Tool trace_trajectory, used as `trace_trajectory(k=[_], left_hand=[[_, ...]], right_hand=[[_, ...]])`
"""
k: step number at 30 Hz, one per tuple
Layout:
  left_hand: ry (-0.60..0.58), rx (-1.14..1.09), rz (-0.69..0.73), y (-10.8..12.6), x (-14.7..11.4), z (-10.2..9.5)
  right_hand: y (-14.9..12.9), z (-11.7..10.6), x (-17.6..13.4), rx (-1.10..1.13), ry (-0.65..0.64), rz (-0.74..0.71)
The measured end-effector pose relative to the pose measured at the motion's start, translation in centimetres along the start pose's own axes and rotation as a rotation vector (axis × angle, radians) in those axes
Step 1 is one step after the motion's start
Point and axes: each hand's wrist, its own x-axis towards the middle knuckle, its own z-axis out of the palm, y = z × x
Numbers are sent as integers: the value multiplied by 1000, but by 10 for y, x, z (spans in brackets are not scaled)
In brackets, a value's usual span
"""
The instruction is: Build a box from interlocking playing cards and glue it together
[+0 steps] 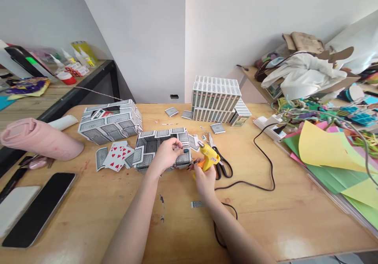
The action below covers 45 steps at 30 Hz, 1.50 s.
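In my right hand (206, 180) is a yellow hot glue gun (210, 156), its nozzle pointing up and away. The fingers of my left hand (167, 153) are curled together over the near right part of an open box covered in grey-backed playing cards (143, 161). Whatever they pinch, if anything, is hidden. Left of this box lie loose playing cards (118, 156), one group showing red hearts. Scissors (226, 168) with black handles rest partly behind the glue gun. A cut strip of card (197, 204) lies near my right wrist.
A second card-covered box (110, 121) stands back left, and stacked card packs (216, 98) stand at the back. A black cord (273, 177) runs right toward a white power strip (270, 127). A pink roll (44, 140) and phone (39, 211) lie left; coloured paper (330, 150) lies right.
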Motion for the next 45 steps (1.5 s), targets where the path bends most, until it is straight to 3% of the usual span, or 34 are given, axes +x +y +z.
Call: trace_trajectory(k=[4,9,20,28,34,39,42,45], left_hand=[[13,7,13,2,0,-1],[16,11,3,4,0,-2],[5,-23,-2,5,-2,-1],[11,-54,0,3,0,-1],[114,15,16,-2,7,-3],[94,28,-35,1,5,-4],[107,2,-65,2,4,-4],[99,-54,-85,2,4,-4]], right_hand=[[-6,-9,0,86,-92,27],[-4,-12,4,-26,-168,-2],[-1,-8,9,212,-130,147],[0,-9,6,222,-133,112],[-5,-17,7,214,-60,98],[-19,-18,4,208,-91,61],[-29,-27,10,80,18,-10],[-35,-49,28,-124,223,-88]])
